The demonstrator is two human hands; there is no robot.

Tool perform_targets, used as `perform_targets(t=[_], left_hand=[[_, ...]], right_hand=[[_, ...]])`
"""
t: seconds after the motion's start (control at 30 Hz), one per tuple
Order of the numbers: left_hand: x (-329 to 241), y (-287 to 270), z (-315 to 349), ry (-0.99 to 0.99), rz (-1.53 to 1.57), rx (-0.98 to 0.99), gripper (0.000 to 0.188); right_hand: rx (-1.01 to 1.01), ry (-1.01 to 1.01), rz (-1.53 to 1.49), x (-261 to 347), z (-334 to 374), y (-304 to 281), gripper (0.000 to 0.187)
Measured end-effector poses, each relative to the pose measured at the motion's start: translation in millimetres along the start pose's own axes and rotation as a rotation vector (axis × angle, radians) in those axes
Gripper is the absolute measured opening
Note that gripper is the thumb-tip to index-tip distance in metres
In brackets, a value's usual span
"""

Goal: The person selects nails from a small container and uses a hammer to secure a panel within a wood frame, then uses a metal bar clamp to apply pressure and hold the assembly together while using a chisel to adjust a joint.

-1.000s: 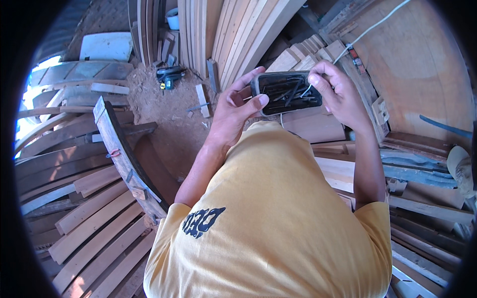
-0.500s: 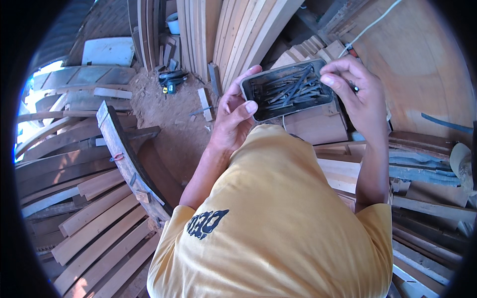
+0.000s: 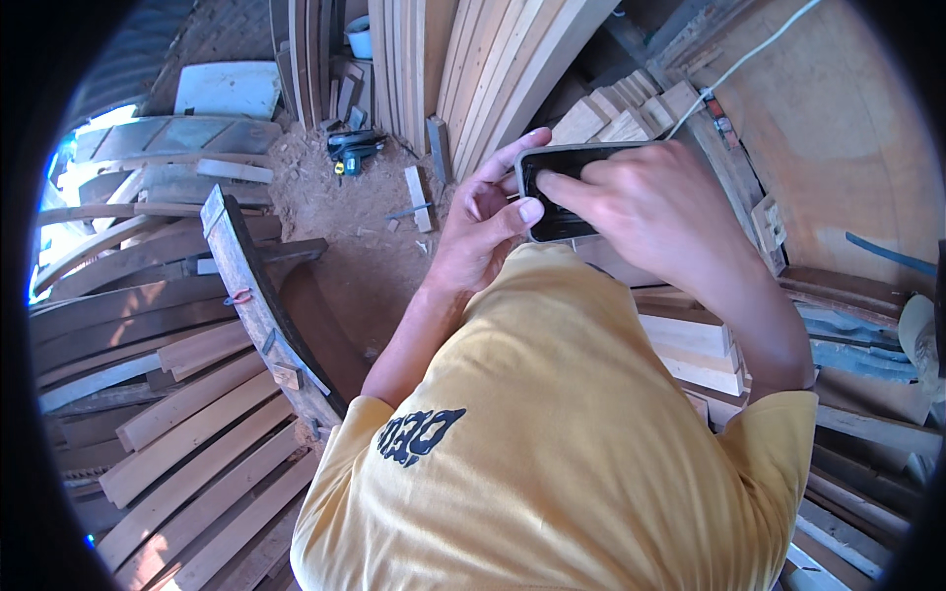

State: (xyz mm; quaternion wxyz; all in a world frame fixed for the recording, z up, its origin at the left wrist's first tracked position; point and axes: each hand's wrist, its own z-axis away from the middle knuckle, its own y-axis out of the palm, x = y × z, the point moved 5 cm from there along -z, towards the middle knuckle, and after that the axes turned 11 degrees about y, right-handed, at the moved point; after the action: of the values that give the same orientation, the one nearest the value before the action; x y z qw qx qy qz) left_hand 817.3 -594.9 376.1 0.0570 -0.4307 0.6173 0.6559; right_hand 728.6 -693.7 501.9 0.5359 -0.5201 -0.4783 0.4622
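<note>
Many planks (image 3: 197, 436); dirt floor (image 3: 320, 192); left hand (image 3: 485, 225), box (image 3: 567, 152) in grip; right hand (image 3: 645, 202), grip unclear

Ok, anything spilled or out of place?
No spill shows around the box in the left hand. The dark tool on the dusty ground near wood scraps looks slightly out of place; nothing else stands out.

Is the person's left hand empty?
No, the left hand holds the dark open box by its left end, with the thumb at the rim.
</note>
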Motion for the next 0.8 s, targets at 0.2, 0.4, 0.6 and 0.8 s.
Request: perform_targets(t=[0.2,0.4,0.6,0.8], left_hand=[[2,-10,7,-0.012,-0.047,-0.038,0.078],[-3,-14,9,-0.001,-0.017,-0.083,0.078],[-8,-17,6,0.05,-0.004,-0.091,0.08],[-5,-18,2,0.051,0.004,-0.068,0.083]], right_hand=[[0.007,-0.035,0.061,4,-11,24,0.006],[-0.214,0.105,-0.26,-24,-2,14,0.006],[-0.122,0.325,-0.711,-40,14,13,0.006],[0.017,0.274,-2.133,-48,45,38,0.026]])
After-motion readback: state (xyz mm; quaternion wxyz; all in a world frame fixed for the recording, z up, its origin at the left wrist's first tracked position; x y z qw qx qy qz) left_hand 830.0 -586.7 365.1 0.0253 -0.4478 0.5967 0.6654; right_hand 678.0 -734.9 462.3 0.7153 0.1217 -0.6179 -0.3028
